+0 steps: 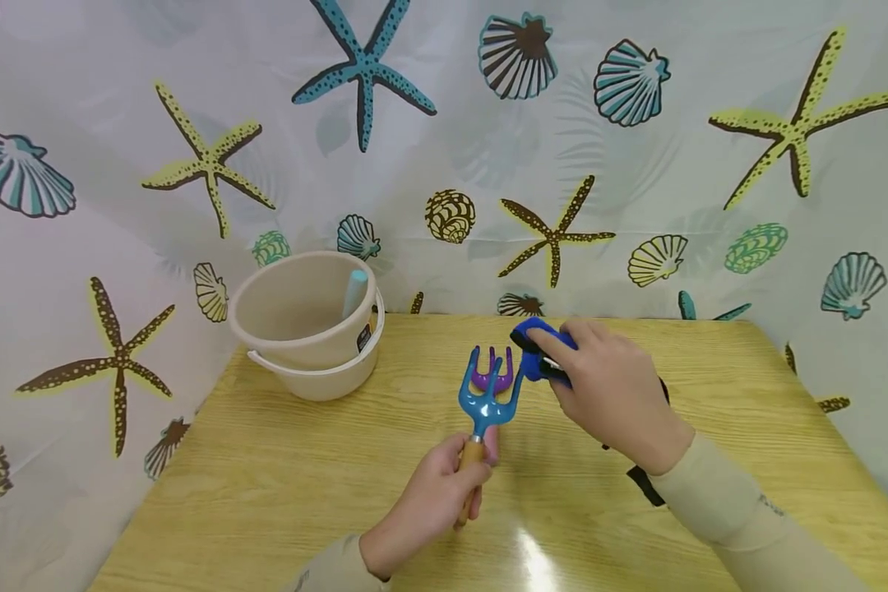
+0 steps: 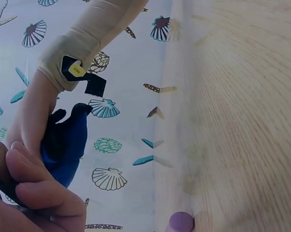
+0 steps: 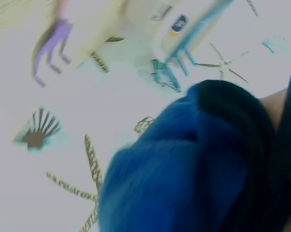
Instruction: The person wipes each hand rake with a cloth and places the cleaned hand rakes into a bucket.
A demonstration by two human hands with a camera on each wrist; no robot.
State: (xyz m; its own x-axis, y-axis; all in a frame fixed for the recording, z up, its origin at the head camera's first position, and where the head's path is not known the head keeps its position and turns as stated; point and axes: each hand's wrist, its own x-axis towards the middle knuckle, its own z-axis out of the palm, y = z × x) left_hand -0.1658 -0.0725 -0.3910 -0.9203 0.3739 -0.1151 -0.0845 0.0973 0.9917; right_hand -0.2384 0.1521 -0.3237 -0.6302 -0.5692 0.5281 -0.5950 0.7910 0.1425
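My left hand (image 1: 435, 492) grips the wooden handle of a blue hand fork (image 1: 481, 407), its three tines pointing up and away from me. In my right hand (image 1: 616, 393) is a bunched blue cloth (image 1: 531, 367) with black edging, pinched between thumb and fingers right at the fork's rightmost tine. The right wrist view shows the cloth (image 3: 155, 179) large and close, with the blue fork's tines (image 3: 185, 60) beyond it. Behind the blue fork lies a purple hand fork (image 1: 492, 380) with a pink handle (image 1: 492, 444), partly hidden by the blue fork and my left hand.
A cream bucket (image 1: 303, 349) with a white carrying handle stands at the back left of the wooden table (image 1: 281, 493). A light blue rod end (image 1: 355, 292) sticks up inside it. A seashell-patterned curtain (image 1: 414, 164) hangs behind the table. A black strap (image 1: 645, 487) shows beside my right sleeve.
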